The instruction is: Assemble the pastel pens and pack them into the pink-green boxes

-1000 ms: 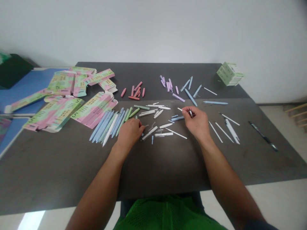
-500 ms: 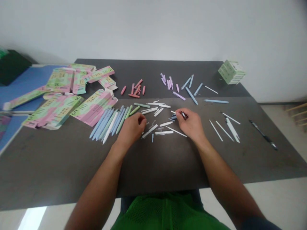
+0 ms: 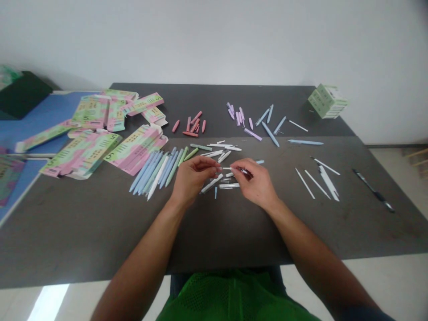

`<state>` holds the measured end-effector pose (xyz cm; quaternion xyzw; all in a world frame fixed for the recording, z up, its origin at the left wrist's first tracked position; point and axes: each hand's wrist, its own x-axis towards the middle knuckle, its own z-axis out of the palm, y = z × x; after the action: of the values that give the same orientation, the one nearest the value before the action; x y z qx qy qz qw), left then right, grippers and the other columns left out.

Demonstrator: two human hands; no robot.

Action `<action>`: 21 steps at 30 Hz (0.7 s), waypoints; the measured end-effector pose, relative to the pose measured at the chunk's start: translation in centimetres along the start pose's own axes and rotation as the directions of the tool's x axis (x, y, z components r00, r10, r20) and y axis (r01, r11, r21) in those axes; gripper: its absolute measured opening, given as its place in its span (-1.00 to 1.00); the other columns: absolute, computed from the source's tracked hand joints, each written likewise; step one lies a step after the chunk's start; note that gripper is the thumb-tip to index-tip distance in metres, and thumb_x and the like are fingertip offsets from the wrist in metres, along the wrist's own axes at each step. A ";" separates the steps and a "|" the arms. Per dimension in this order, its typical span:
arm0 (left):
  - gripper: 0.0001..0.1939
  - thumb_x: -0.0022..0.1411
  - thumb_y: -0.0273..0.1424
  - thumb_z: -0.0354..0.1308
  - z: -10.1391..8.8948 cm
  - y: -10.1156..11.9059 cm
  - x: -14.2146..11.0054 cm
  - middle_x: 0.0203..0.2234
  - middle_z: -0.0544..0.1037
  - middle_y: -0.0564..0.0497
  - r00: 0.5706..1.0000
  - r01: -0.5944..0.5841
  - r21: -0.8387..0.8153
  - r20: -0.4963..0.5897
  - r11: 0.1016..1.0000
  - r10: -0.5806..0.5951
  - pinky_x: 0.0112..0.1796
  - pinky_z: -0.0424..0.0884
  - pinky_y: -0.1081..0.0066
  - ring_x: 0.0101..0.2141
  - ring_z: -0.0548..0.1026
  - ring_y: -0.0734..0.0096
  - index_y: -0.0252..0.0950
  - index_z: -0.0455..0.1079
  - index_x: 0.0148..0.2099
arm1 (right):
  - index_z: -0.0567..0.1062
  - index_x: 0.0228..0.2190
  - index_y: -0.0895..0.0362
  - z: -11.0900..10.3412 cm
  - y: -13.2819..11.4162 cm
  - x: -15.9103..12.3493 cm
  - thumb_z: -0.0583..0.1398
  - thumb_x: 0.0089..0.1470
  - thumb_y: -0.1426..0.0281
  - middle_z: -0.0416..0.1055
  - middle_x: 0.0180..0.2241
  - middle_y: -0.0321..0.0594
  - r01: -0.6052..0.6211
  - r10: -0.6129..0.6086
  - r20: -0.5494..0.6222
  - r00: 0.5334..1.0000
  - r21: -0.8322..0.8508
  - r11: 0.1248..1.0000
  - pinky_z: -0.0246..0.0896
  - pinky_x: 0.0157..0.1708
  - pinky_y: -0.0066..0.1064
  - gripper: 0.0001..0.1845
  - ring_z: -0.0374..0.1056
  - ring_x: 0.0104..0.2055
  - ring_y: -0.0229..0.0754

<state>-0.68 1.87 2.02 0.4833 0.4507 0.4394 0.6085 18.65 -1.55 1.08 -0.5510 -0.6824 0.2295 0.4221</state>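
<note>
White rod (image 3: 227,168) — axis crosswise, between left hand (image 3: 192,176) and right hand (image 3: 257,182).

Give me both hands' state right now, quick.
Left hand: fingers pinched at the left end of a thin white rod; grip hard to confirm.
Right hand: closed, holding the rod's other end.

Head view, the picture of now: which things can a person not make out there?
All in the head view:
- Thin white piece: its ends, hidden by fingers of the left hand and right hand.
- White pen part: right end, behind the right hand.
- Dark box: cut off by left edge.
- Green carton: print too small, blurred.
</note>
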 end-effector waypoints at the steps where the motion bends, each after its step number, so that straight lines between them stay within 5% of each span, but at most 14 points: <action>1: -0.74 -0.01 -0.37 0.38 0.1 -0.1 0.0 -0.28 0.67 -0.11 1.000 0.011 -0.013 -0.001 1.000 -0.011 -0.25 0.55 0.31 -0.31 0.62 0.29 -0.35 0.49 -0.24 | 0.57 -0.26 0.04 0.0 -0.1 -0.1 0.16 0.23 0.32 0.54 -0.24 -0.17 0.004 -0.004 0.002 1.000 0.002 1.000 0.32 -0.26 -0.33 -0.83 0.43 -0.20 -0.11; 15: -0.62 -0.05 -0.26 0.47 1.1 0.0 -0.6 -0.36 0.67 -0.10 1.000 0.019 -0.018 -0.001 1.000 -0.019 -0.36 0.51 0.39 -0.45 0.60 0.35 -0.37 0.49 -0.24 | 0.59 -0.26 0.07 1.0 0.6 -0.6 0.26 0.16 0.30 0.55 -0.32 -0.22 -0.030 0.039 -0.091 0.995 0.106 0.994 0.30 -0.36 -0.39 -0.86 0.42 -0.36 -0.21; 21: -0.61 -0.05 -0.29 0.47 1.2 0.3 -0.9 -0.30 0.68 -0.12 1.000 0.000 -0.031 -0.009 1.000 0.000 -0.29 0.51 0.38 -0.35 0.63 0.29 -0.36 0.49 -0.21 | 0.60 -0.29 0.06 0.9 0.4 -0.6 0.26 0.16 0.28 0.55 -0.34 -0.24 -0.048 0.060 -0.092 0.994 0.136 0.990 0.28 -0.39 -0.40 -0.86 0.40 -0.39 -0.23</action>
<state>0.28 0.86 2.60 0.4717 0.4465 0.4485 0.6140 18.15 -1.84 0.08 -0.5502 -0.6292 0.2592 0.4841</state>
